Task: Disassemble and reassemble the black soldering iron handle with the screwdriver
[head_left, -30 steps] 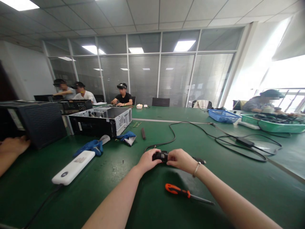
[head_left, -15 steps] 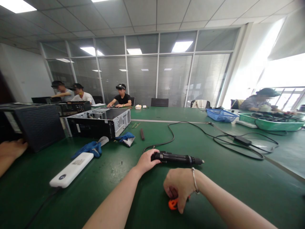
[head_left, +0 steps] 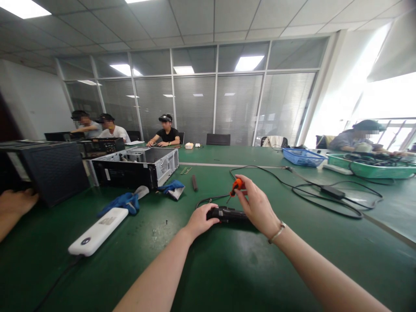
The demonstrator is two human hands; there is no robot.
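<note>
Left hand (head_left: 202,219) curled around the near-left end of a black cylindrical power screwdriver (head_left: 229,213), thumb on the near side, fingers on the far side; tool lies sideways on the dark green glossy surface (head_left: 208,273). Right hand (head_left: 258,206), silver bracelet (head_left: 277,234) at wrist, pinches an orange-and-black-handled screwdriver (head_left: 236,185) between thumb and fingers, raised over the tool, thin metal shaft pointing down and left. Can't tell if its tip touches anything. Right hand hides the tool's far-right end.

Long thin black cable (head_left: 279,174) loops behind the hands, running right to a black box-shaped adapter (head_left: 332,192). Left of the hands: small dark screw (head_left: 167,222), white oblong plastic box (head_left: 97,234) with a round dark spot, crumpled blue-and-grey fabric glove (head_left: 121,203) touching its far end, second blue-and-grey glove (head_left: 172,189) beyond, dark brown bar (head_left: 194,183) near it. Farther back: silver-and-black open metal computer case (head_left: 130,173); black computer tower (head_left: 61,171) at left, a co-worker's hand (head_left: 19,203) by it. Far right: blue plastic basket (head_left: 303,160), green plastic basket (head_left: 373,171) piled with dark cables.
</note>
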